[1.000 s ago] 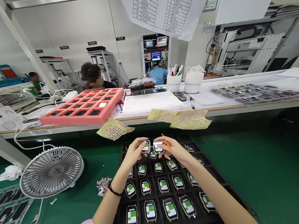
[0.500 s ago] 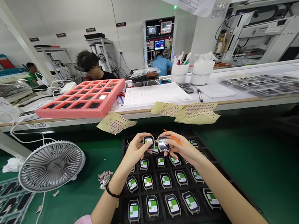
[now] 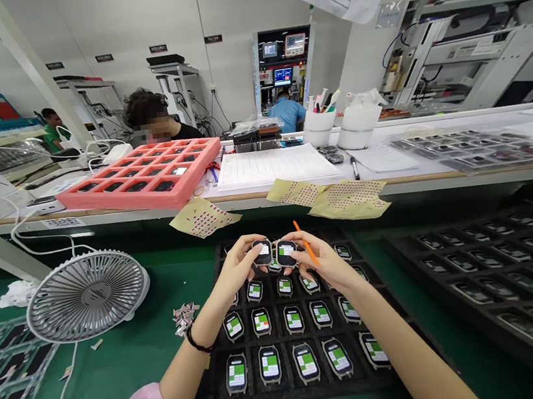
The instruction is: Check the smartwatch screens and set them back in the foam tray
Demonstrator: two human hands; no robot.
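My left hand [image 3: 239,267] pinches a small smartwatch body [image 3: 262,252] with a lit screen, held above the far end of a black tray [image 3: 217,389]. My right hand [image 3: 322,265] grips a second watch body [image 3: 286,253] right beside the first, and an orange stick [image 3: 307,251] pokes up between its fingers. The two watches almost touch. The tray below carries several rows of watch bodies [image 3: 293,319] showing green and white screens.
A white desk fan [image 3: 85,296] lies on the green mat at left, with small paper scraps [image 3: 184,316] near it. A second black tray [image 3: 505,273] sits at right. The shelf behind holds a pink foam tray [image 3: 143,179], papers, yellow sticker sheets [image 3: 349,200] and cups. Other people work beyond it.
The view has shifted, and the black tray at right now shows. Both hands keep their watches together, the screens now turned more toward me.
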